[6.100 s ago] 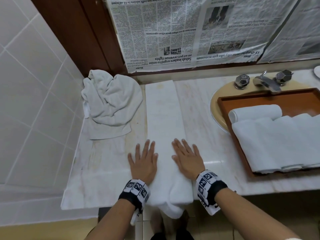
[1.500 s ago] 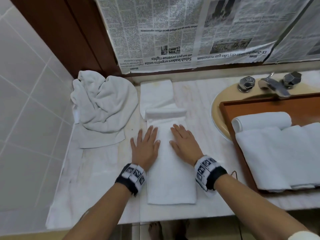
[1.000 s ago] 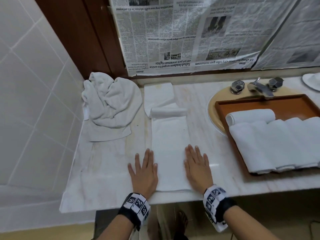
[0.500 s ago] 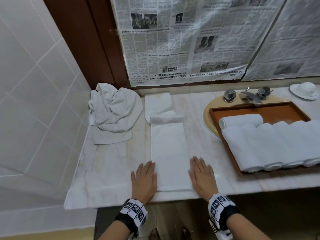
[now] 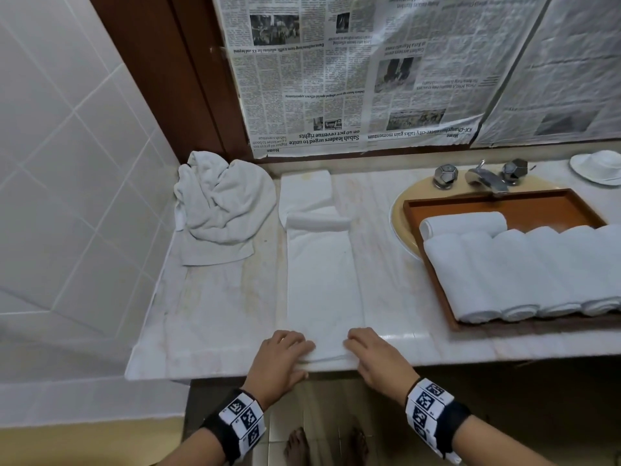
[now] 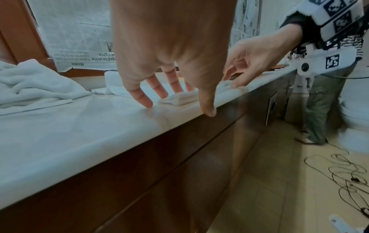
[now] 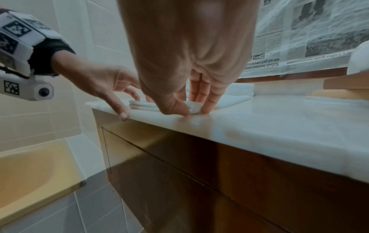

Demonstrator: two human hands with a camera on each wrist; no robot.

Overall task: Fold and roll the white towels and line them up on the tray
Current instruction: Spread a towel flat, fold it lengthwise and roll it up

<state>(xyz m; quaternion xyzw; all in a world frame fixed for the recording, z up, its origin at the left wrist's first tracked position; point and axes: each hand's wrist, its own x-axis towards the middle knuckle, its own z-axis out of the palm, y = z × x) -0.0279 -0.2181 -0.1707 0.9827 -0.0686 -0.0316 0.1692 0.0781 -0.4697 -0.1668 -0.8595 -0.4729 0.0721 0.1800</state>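
A long folded white towel (image 5: 322,290) lies lengthwise on the marble counter (image 5: 215,317), with a small rolled bump at its far end. Both hands are at its near end by the counter edge. My left hand (image 5: 292,351) curls its fingers over the near left corner, with the thumb on the counter edge. In the right wrist view my right hand (image 7: 191,107) pinches the slightly raised near right corner of the towel (image 7: 229,100) between thumb and fingers. The wooden tray (image 5: 544,210) at right holds several rolled towels (image 5: 524,270) in a row.
A crumpled pile of white towels (image 5: 221,203) sits at the back left against the tiled wall. The tray rests over the sink, below the faucet (image 5: 484,178). A white dish (image 5: 598,166) stands far right. Newspaper covers the wall behind.
Both hands have slid back along the towel from its middle to its near end. Their fingers lay flat beside it and now curl on the near edge, which is slightly lifted.
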